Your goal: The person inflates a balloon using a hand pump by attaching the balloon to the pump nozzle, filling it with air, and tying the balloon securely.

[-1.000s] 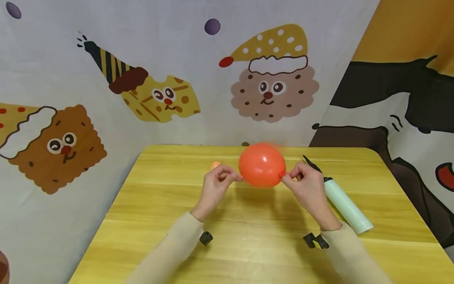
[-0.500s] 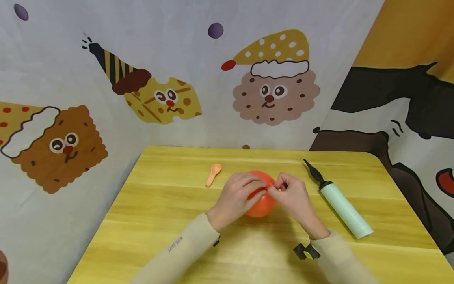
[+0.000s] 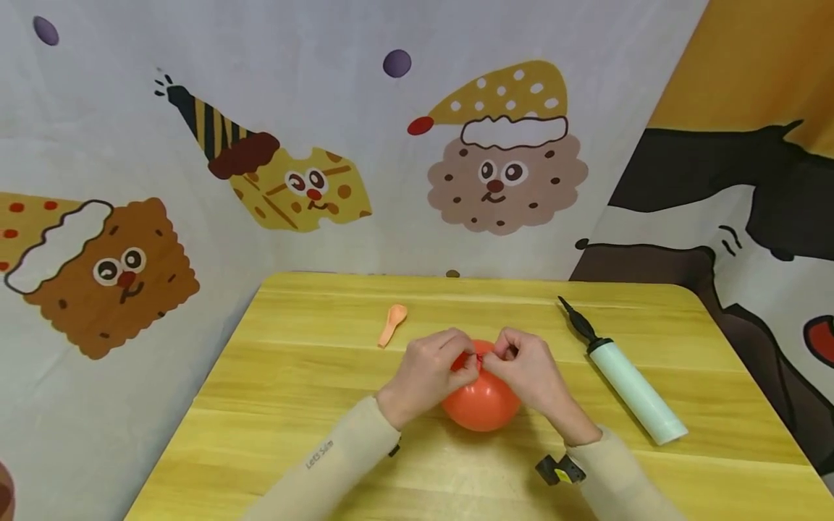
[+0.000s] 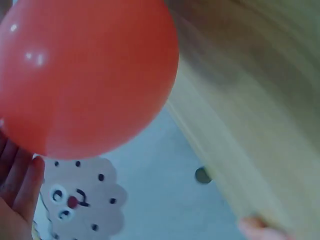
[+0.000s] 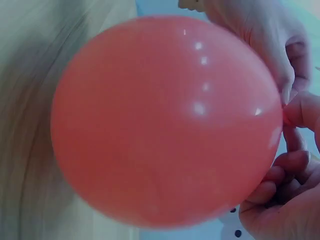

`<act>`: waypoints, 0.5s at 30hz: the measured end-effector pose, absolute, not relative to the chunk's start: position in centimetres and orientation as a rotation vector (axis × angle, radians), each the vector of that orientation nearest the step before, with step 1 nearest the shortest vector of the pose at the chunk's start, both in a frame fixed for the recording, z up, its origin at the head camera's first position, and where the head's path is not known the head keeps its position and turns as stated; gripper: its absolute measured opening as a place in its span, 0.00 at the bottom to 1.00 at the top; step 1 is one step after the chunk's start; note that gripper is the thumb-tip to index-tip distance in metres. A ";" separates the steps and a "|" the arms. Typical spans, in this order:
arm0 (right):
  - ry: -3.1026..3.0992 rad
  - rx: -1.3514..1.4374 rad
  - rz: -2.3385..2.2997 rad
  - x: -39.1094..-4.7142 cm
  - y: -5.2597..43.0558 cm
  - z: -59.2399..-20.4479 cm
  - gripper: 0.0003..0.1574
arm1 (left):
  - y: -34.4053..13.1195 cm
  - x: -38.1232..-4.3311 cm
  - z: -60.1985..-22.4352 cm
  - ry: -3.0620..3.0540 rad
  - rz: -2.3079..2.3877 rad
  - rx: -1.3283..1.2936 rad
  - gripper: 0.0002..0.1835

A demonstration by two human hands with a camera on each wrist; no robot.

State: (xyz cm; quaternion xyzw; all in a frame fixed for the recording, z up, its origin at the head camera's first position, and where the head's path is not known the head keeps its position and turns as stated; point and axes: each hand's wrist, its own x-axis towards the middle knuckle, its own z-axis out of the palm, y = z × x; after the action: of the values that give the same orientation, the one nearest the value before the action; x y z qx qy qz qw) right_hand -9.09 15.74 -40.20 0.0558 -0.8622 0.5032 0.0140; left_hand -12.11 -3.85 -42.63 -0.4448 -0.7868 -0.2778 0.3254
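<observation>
An inflated red-orange balloon (image 3: 482, 407) hangs between the two hands above the table, its neck pointing up. My left hand (image 3: 428, 374) holds the neck from the left with bent fingers. From the right, my right hand (image 3: 531, 370) pinches the same neck between thumb and finger. Fingertips of both hands meet closely there, and the knot area is mostly covered by them. The round body of the balloon (image 5: 165, 122) fills much of the right wrist view, with fingers of both hands along its right side.
An uninflated orange balloon (image 3: 393, 325) lies on the wooden table (image 3: 293, 405) behind the left hand. To the right of the hands lies a mint-green hand pump (image 3: 635, 391) with a black nozzle. A cartoon-printed cloth (image 3: 326, 260) hangs behind the table.
The hands have come together and lower, toward the person. The balloon has turned from neck sideways to neck up. My left hand has moved right, onto the neck.
</observation>
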 end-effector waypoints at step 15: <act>-2.561 0.509 2.174 -9.3 16.3 -41.7 0.10 | -4.0 -11.6 -44.4 -1.983 -1.289 -1.115 0.11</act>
State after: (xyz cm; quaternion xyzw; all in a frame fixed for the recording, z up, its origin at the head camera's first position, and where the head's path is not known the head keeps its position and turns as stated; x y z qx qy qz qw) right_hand -9.29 16.31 -41.73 0.1485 -0.7475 0.6347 -0.1278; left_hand -11.56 -3.99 -44.37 -0.4117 -0.7322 -0.4759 0.2607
